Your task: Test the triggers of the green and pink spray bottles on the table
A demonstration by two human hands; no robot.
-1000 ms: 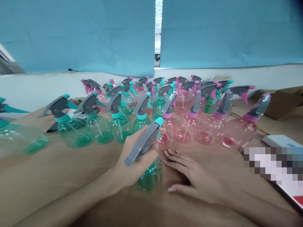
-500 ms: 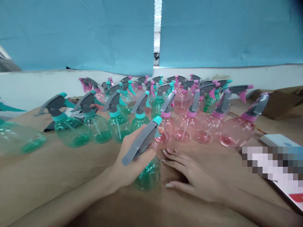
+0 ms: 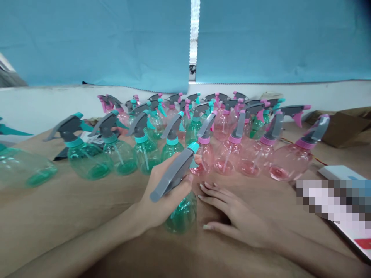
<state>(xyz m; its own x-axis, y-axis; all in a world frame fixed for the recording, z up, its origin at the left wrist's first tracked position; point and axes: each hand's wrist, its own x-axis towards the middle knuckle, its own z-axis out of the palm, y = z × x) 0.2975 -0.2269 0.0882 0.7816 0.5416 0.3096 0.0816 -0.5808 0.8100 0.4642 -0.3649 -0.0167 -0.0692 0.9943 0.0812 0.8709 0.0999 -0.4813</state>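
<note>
Head view, left hand: grasping a teal spray bottle
Right hand: lying open just beside it
Beyond it: teal spray bottles, pink spray bottles standing

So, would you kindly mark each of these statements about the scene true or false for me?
1. The left hand holds a green spray bottle. True.
2. The right hand is gripping a spray bottle. False: it rests open on the brown paper, holding nothing.
3. The front-row pink spray bottles stand to the right of the front-row green spray bottles. True.
4. A red curtain hangs behind the bottles. False: the curtain is a blue curtain.
</note>
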